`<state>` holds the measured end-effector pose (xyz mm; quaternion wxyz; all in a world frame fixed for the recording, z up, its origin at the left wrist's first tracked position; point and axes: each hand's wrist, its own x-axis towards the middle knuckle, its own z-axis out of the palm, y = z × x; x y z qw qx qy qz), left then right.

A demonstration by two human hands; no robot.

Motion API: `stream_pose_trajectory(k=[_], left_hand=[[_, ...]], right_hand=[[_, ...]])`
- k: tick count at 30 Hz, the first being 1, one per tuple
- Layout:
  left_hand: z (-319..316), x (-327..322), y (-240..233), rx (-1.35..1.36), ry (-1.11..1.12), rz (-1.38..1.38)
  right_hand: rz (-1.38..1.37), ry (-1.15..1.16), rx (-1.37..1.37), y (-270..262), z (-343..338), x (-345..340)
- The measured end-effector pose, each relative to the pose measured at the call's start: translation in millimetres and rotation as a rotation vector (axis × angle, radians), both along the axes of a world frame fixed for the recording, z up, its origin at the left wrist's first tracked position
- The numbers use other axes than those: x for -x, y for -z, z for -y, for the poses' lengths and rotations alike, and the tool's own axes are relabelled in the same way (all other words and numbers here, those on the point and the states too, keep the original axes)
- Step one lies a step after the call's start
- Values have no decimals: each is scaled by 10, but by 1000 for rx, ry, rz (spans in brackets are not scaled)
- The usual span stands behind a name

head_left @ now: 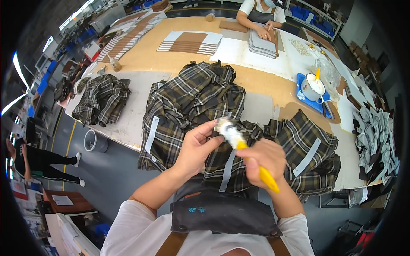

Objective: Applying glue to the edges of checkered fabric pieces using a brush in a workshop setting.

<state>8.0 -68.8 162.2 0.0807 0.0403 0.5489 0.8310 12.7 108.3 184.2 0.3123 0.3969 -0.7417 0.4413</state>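
A brush with a yellow handle point(267, 179) is in my right hand point(264, 160), its blurred bristles coated in white paste. My left hand point(197, 145) pinches a dark edge of plaid fabric point(224, 156) between thumb and fingers, right at the bristles. The brush head hides part of that edge. Dark green, black and white plaid cloth lies heaped in front of me, with a pale strip point(151, 134) on the left part and another pale strip point(228, 171) below my hands. More folded plaid fabric point(315, 140) with its own pale strip point(307, 156) lies to the right.
A white enamel mug point(309, 92) of white paste stands on a blue tray point(300, 80). Crumpled plaid cloth point(101, 99) lies left, grey pieces point(373, 140) hang right. Across the table a co-worker point(261, 19) handles stacked sheets point(264, 44). A bin point(96, 142) stands on the floor.
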Motion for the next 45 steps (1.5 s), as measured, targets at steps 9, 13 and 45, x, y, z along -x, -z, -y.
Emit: stream_pose_trajectory(k=[9, 13, 45], left_hand=[[13, -6, 28, -2, 29, 10], [-9, -17, 17, 39, -20, -77], [128, -156, -913, 294, 401, -581]], right_hand=[[97, 37, 64, -26, 40, 67], [180, 33, 126, -2, -79, 4], [172, -104, 165, 69, -230, -138]])
